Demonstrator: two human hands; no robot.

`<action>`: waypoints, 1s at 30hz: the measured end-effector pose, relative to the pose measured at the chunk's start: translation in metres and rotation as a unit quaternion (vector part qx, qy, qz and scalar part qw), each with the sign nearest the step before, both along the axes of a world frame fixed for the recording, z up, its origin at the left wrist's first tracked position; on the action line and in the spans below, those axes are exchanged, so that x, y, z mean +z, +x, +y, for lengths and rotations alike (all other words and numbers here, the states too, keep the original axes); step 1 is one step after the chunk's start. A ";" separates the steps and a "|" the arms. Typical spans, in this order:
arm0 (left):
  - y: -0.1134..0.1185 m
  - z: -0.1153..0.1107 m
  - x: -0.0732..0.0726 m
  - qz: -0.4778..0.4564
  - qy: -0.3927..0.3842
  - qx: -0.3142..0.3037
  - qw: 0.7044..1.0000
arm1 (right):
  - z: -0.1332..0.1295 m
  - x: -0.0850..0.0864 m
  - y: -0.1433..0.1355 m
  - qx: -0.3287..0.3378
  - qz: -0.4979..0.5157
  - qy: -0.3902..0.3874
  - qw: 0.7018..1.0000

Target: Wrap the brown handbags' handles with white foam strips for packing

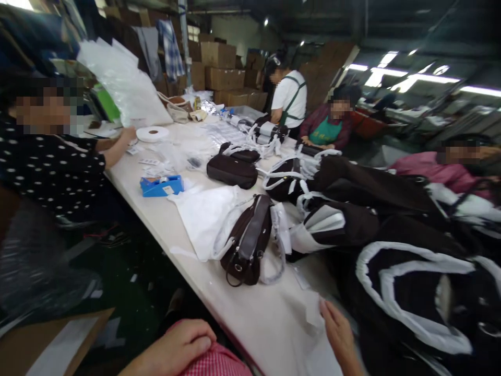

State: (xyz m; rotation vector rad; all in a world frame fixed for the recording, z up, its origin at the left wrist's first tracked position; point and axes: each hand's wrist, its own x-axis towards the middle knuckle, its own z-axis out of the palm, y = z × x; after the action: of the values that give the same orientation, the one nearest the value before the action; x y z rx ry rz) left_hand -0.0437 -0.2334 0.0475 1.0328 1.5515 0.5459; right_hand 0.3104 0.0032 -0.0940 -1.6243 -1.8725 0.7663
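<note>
The right hand (337,330) is at the near edge of the scene, right of the middle, with its fingertips narrowed at the edge of a thin white sheet (313,309), which they appear to pinch. The sheet lies just left of those fingertips, over the near part of the pale table (235,308), and well apart to the right of the left hand (186,339). That left hand is low at the near side, fingers loosely curled over a pink checked cloth (217,361); whether it grips the cloth I cannot tell.

Farther along the table, beyond both hands and between them from left to right, a small dark bag (246,243) lies with its zipper facing up and its wrapped white handles at its sides. A white cloth (201,219) is spread just left of it, with a blue tape dispenser (162,186) past that, farther left. To the right of the right hand, large dark bags (415,230) with white-wrapped handles are heaped up. On the far left a person in a dotted top (50,167) reaches onto the table, near a white roll (152,134).
</note>
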 end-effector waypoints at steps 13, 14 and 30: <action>0.070 0.106 -0.007 -0.079 0.069 -0.047 0.993 | -0.033 0.079 -0.042 0.001 0.170 -0.103 0.980; 0.078 0.111 -0.012 -0.082 0.074 -0.035 0.993 | -0.037 0.084 -0.045 0.004 0.169 -0.106 0.980; 0.099 0.109 -0.081 -0.210 0.081 0.133 0.965 | -0.096 0.048 -0.108 0.113 0.311 -0.238 0.913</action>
State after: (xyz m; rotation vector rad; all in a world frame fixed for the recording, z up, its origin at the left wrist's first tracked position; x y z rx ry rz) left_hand 0.0551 -0.1241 -0.0333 0.7676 1.2830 1.0243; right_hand 0.2027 -0.0932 -0.0456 -1.1965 -1.4716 1.7184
